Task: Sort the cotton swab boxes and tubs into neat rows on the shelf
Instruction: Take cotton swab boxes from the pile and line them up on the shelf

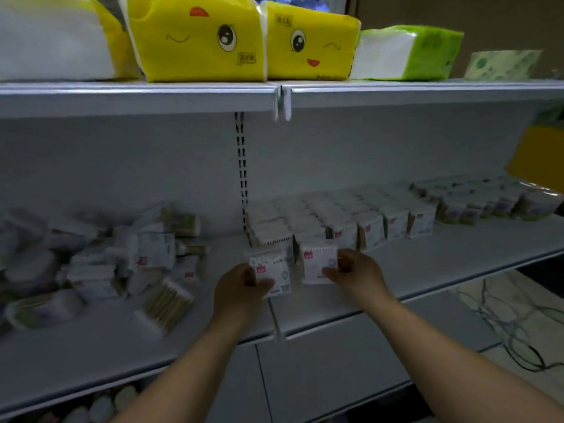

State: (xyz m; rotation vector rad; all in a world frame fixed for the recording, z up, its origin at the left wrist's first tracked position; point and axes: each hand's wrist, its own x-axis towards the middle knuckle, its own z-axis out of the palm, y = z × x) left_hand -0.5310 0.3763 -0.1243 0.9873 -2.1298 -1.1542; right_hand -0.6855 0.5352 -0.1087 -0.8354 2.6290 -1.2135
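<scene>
Hands: two, on bare forearms reaching in from below.
Left hand (241, 285): grasps one cotton swab box (271, 274), fingers curled round its left edge.
Right hand (357, 273): pinches a second box (317, 265) by its right edge.
Held boxes: two, small and squarish, white with a red tag in the upper corner. They sit side by side with a narrow gap, just in front of the sorted rows, over the front part of the shelf (427, 264). I cannot tell whether they rest on it.
Sorted rows (351, 215): at least five columns of the same white boxes, standing upright and running back to the wall. The exact count is blurred.
Tubs (488, 199): a round-sided cluster in shiny wrap, right of the rows, too blurred to count.
Unsorted pile (100, 254): a jumble of white boxes on the left part of the shelf, tilted every way.
Loose packet (166, 305): one, clear, showing pale wooden stems, lying askew near the pile.
Upper shelf (152, 96): grey metal, carrying five soft tissue packs (195, 41), two of them yellow with cartoon faces.
Cables (503, 325): thin and dark, tangled on the floor to the right.
</scene>
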